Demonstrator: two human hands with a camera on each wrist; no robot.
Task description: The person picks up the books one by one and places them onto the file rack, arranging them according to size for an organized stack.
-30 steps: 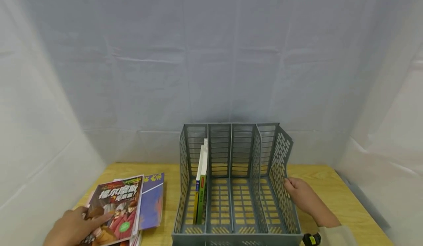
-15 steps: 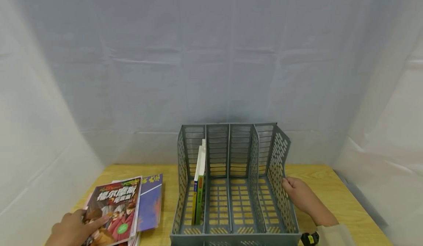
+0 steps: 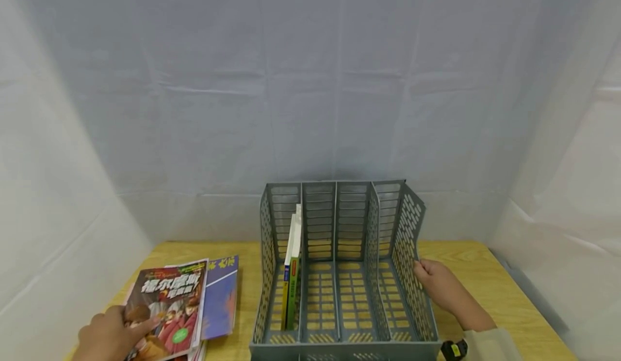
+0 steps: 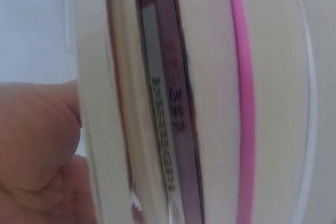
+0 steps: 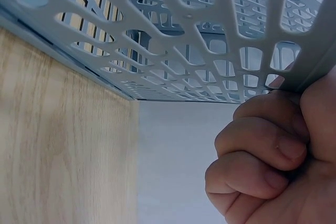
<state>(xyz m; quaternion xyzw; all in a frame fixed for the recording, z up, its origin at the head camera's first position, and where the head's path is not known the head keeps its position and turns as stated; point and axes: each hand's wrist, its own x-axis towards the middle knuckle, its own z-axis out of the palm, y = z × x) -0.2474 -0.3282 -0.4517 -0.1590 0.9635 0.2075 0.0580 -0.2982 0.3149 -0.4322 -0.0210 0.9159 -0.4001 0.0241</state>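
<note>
A grey plastic file rack (image 3: 319, 199) with several upright compartments stands at the middle of the table. My right hand (image 3: 443, 288) grips the edge of its right side wall; the curled fingers (image 5: 252, 156) show in the right wrist view. Two thin books (image 3: 292, 275) stand upright in the leftmost compartment, leaning slightly. At left, a dark comic book (image 3: 172, 291) with white lettering tops a stack. My left hand (image 3: 109, 334) holds its left edge, thumb on the cover; the other fingers are mostly hidden. In the left wrist view, the stack's page edges (image 4: 210, 103) appear close up.
A purple-blue book (image 3: 220, 296) sticks out from under the comic book on the right. The wooden table (image 3: 466, 253) is bounded by white sheeting (image 3: 310, 81) behind and at both sides. A dark watch (image 3: 454, 350) is on the right wrist.
The view has shifted slightly, so the rack and books appear a little further left. My left hand stays at the comic book's edge and my right hand stays on the rack.
</note>
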